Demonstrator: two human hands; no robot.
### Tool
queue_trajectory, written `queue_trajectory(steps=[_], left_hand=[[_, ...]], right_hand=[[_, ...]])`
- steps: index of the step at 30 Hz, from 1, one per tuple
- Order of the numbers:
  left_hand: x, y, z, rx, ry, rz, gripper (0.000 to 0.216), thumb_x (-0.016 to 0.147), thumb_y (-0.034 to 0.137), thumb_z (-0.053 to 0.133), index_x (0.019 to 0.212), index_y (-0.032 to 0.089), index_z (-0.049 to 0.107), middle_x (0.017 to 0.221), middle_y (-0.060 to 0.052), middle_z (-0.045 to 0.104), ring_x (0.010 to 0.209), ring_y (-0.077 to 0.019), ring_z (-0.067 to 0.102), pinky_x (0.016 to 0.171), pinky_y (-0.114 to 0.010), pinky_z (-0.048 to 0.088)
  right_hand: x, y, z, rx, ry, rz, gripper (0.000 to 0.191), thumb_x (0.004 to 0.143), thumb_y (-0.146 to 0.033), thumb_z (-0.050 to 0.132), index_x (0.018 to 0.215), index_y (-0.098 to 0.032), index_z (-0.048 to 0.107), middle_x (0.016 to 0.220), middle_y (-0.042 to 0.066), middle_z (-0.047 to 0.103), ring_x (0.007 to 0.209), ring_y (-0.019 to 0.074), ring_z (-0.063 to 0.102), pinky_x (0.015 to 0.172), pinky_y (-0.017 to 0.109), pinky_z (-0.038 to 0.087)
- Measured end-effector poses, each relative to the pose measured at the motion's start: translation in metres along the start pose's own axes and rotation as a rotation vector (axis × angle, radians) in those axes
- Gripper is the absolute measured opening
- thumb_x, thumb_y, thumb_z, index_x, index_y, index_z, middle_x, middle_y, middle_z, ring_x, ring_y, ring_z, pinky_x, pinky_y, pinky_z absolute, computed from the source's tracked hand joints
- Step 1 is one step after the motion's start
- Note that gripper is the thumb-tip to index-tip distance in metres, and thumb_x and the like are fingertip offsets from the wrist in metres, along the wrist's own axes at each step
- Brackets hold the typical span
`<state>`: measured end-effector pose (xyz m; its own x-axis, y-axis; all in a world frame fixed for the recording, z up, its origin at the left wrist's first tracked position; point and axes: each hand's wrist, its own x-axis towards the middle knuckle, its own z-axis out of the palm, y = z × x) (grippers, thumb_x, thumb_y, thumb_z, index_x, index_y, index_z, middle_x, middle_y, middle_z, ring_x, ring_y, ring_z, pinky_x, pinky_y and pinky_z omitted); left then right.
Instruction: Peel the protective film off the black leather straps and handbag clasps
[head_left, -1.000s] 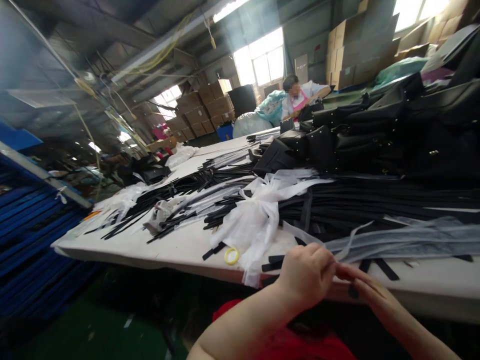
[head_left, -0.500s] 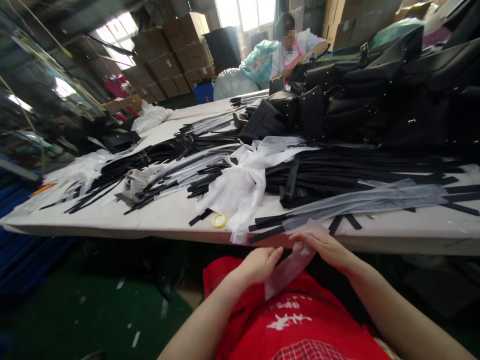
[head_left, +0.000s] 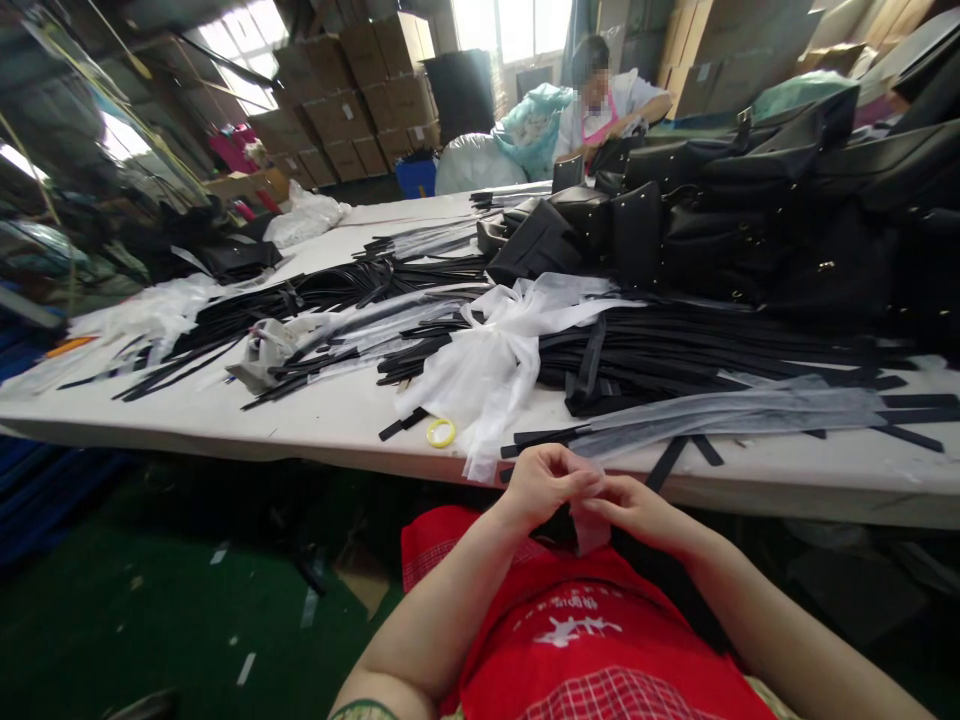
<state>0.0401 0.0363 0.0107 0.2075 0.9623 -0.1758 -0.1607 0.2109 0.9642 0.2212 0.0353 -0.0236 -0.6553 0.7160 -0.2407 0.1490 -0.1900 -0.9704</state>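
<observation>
My left hand [head_left: 549, 484] and my right hand [head_left: 636, 508] meet just off the table's front edge, above the red apron [head_left: 570, 610]. Thumbs and fingertips of both pinch a translucent plastic sleeve [head_left: 591, 532], whose lower end hangs between them. Right behind my fingers, several black straps [head_left: 544, 437] partly in clear plastic sleeves [head_left: 712, 420] lie along the edge. A roll of yellow tape [head_left: 441, 432] rests to the left, beside crumpled white wrapping [head_left: 487, 370] draped over a thick bundle of black straps [head_left: 705, 345].
Black bags [head_left: 750, 210] are heaped at the back right of the white table [head_left: 337, 425]. More strap bundles [head_left: 300, 295] spread leftward. Across the table sits a co-worker [head_left: 600, 105]. Cardboard boxes [head_left: 352, 100] stand stacked behind.
My left hand has moved up and right to join the right hand at the plastic sleeve. Less of the sleeve hangs in view, and the camera view has shifted slightly.
</observation>
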Motion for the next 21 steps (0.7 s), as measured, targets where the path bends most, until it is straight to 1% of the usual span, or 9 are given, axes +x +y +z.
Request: queue_trajectory(steps=[2, 6, 8, 10, 12, 13, 17, 19, 21], left_hand=[[0.000, 0.002, -0.001, 0.002, 0.023, 0.022, 0.043, 0.061, 0.047, 0.085, 0.063, 0.012, 0.061, 0.066, -0.005, 0.068, 0.061, -0.0125, 0.059, 0.059, -0.024, 0.047], [-0.002, -0.001, -0.001, 0.048, -0.005, 0.059, 0.041, 0.064, 0.044, 0.085, 0.087, 0.013, 0.072, 0.080, -0.005, 0.072, 0.072, -0.0147, 0.063, 0.069, -0.025, 0.050], [-0.003, -0.006, -0.003, 0.077, 0.011, 0.065, 0.036, 0.067, 0.043, 0.083, 0.081, 0.012, 0.073, 0.076, -0.006, 0.072, 0.070, -0.0152, 0.063, 0.068, -0.026, 0.050], [-0.003, -0.010, -0.007, 0.115, 0.081, 0.075, 0.033, 0.069, 0.043, 0.080, 0.069, 0.012, 0.071, 0.068, -0.006, 0.070, 0.064, -0.0146, 0.060, 0.064, -0.026, 0.049], [-0.004, -0.013, -0.013, 0.140, 0.141, 0.074, 0.031, 0.068, 0.041, 0.080, 0.064, 0.012, 0.068, 0.064, -0.004, 0.068, 0.060, -0.0139, 0.058, 0.061, -0.025, 0.047], [-0.005, -0.013, -0.015, 0.146, 0.152, 0.075, 0.031, 0.067, 0.039, 0.081, 0.062, 0.013, 0.066, 0.063, -0.004, 0.067, 0.059, -0.0134, 0.057, 0.059, -0.024, 0.046], [-0.010, -0.016, -0.017, 0.162, 0.112, 0.088, 0.028, 0.068, 0.034, 0.079, 0.059, 0.014, 0.062, 0.061, -0.002, 0.064, 0.058, -0.0127, 0.055, 0.059, -0.024, 0.044], [-0.013, -0.020, -0.015, 0.174, 0.096, 0.096, 0.026, 0.070, 0.033, 0.077, 0.061, 0.013, 0.062, 0.063, -0.003, 0.064, 0.060, -0.0132, 0.056, 0.060, -0.024, 0.044], [-0.016, -0.025, -0.011, 0.187, 0.093, 0.106, 0.025, 0.070, 0.032, 0.076, 0.062, 0.014, 0.061, 0.064, -0.002, 0.063, 0.061, -0.0131, 0.055, 0.061, -0.024, 0.043]], right_hand=[[0.001, 0.004, 0.000, 0.016, 0.023, 0.008, 0.047, 0.084, -0.059, 0.061, 0.089, -0.014, 0.073, 0.087, 0.006, 0.072, 0.079, 0.0199, 0.065, 0.076, 0.031, 0.051], [0.001, 0.006, 0.007, 0.022, 0.083, -0.012, 0.046, 0.087, -0.057, 0.058, 0.088, -0.014, 0.072, 0.081, 0.005, 0.070, 0.073, 0.0177, 0.062, 0.070, 0.029, 0.050], [0.001, 0.002, 0.009, -0.004, 0.078, -0.047, 0.045, 0.090, -0.056, 0.055, 0.088, -0.014, 0.072, 0.081, 0.004, 0.071, 0.073, 0.0177, 0.062, 0.070, 0.029, 0.050], [0.004, -0.005, 0.002, -0.063, 0.004, -0.066, 0.040, 0.090, -0.051, 0.056, 0.092, -0.015, 0.073, 0.087, 0.005, 0.072, 0.077, 0.0188, 0.064, 0.074, 0.030, 0.051], [0.012, -0.014, -0.019, -0.166, 0.008, -0.087, 0.035, 0.090, -0.046, 0.058, 0.097, -0.017, 0.074, 0.093, 0.005, 0.074, 0.083, 0.0199, 0.066, 0.078, 0.031, 0.052], [0.018, -0.019, -0.035, -0.260, 0.082, -0.097, 0.033, 0.089, -0.045, 0.058, 0.098, -0.017, 0.074, 0.094, 0.005, 0.074, 0.084, 0.0198, 0.067, 0.078, 0.030, 0.052], [0.058, -0.035, -0.118, -0.734, 0.623, -0.050, 0.033, 0.093, -0.039, 0.048, 0.094, -0.018, 0.073, 0.091, 0.006, 0.074, 0.083, 0.0195, 0.068, 0.076, 0.029, 0.052], [0.082, -0.037, -0.150, -0.864, 0.757, 0.001, 0.029, 0.092, -0.031, 0.048, 0.101, -0.016, 0.072, 0.100, 0.011, 0.072, 0.092, 0.0228, 0.067, 0.084, 0.033, 0.050], [0.103, -0.035, -0.166, -0.960, 0.787, 0.024, 0.028, 0.087, -0.024, 0.053, 0.108, -0.013, 0.070, 0.108, 0.015, 0.069, 0.102, 0.0261, 0.063, 0.091, 0.036, 0.046]])
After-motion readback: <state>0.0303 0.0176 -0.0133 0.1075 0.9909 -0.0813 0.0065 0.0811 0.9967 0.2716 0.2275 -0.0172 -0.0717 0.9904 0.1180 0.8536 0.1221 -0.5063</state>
